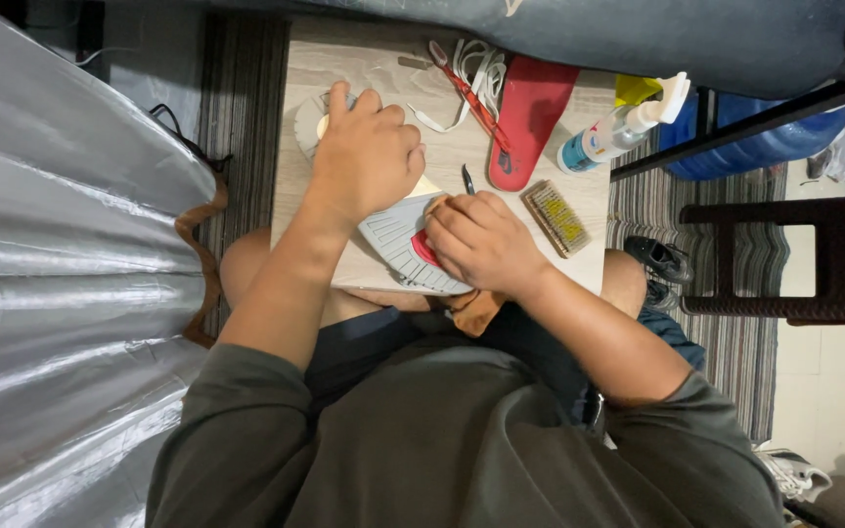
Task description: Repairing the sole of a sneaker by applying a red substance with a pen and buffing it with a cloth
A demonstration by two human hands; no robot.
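A shoe lies sole-up on a small wooden table (579, 186); its grey ridged sole (398, 244) has a red patch near the heel. My left hand (369, 152) presses down on the middle of the shoe and covers it. My right hand (481, 240) is closed on a tan cloth (437, 203) held against the sole's red patch. More of an orange-brown cloth (476, 311) hangs under my right wrist at the table's near edge.
On the table lie a red insole (530, 117), white laces with a red strip (471, 73), a small dark tool (467, 179), a bristle brush (556, 217) and a spray bottle (618, 132). A dark chair (784, 259) stands right; grey sheeting (61, 293) fills the left.
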